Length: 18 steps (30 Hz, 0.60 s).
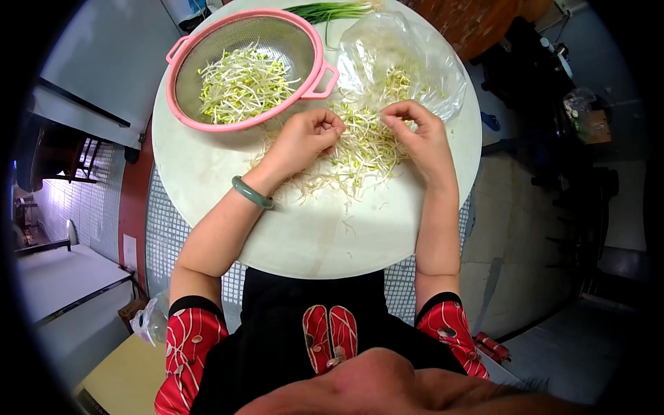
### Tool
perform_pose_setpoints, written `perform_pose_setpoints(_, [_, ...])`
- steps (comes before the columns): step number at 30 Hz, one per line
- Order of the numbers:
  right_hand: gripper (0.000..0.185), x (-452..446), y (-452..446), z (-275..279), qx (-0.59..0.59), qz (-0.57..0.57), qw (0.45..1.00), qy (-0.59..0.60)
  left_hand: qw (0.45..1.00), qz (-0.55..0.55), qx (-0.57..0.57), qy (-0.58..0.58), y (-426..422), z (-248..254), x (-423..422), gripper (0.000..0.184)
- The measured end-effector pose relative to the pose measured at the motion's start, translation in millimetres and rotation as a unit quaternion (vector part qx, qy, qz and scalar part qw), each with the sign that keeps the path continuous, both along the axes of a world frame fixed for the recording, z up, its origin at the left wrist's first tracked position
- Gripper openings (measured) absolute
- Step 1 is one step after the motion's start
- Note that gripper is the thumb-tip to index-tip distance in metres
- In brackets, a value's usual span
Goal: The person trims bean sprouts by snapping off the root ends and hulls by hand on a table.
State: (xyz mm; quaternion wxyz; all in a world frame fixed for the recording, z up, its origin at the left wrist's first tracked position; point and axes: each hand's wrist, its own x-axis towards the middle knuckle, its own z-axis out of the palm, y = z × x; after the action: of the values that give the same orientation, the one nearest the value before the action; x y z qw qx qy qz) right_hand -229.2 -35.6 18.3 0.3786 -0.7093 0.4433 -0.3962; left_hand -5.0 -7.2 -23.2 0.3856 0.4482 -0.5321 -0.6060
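Observation:
A loose pile of bean sprouts (363,142) with yellow heads and thin white stems lies on the round white table (325,242). My left hand (308,142), below a green bangle (253,192), is closed at the pile's left side, its fingers curled against the thumb; what they hold is hidden. On the right side of the pile, my right hand (420,135) pinches a bean sprout between thumb and forefinger. More sprouts sit in a pink-rimmed mesh colander (299,52) beyond my left hand. Thin brownish root ends (299,185) are scattered near my left wrist.
A clear plastic bag (436,66) with some sprouts inside lies open behind my right hand. Green onions (328,12) rest at the table's far edge. The colander's handle (322,81) sticks out toward the pile. A wooden surface (463,24) stands beyond the table.

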Motion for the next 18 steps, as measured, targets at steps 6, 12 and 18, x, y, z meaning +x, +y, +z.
perform_pose_setpoints(6, [0.018, 56.8, -19.1, 80.4, -0.172, 0.033, 0.982, -0.065, 0.978, -0.028, 0.081, 0.190, -5.1, -3.6, -1.6, 0.010])
perform_pose_setpoints(12, [0.029, 107.7, -54.6, 52.2, -0.335, 0.035, 0.932, 0.131, 0.971, -0.017, 0.092, 0.220, -7.1, -10.4, 1.5, 0.012])
perform_pose_setpoints(18, [0.021, 20.0, -8.9, -12.1, 0.036, -0.099, 0.992, 0.073, 0.983, -0.047, 0.075, 0.160, -12.6, -7.2, 14.6, 0.011])
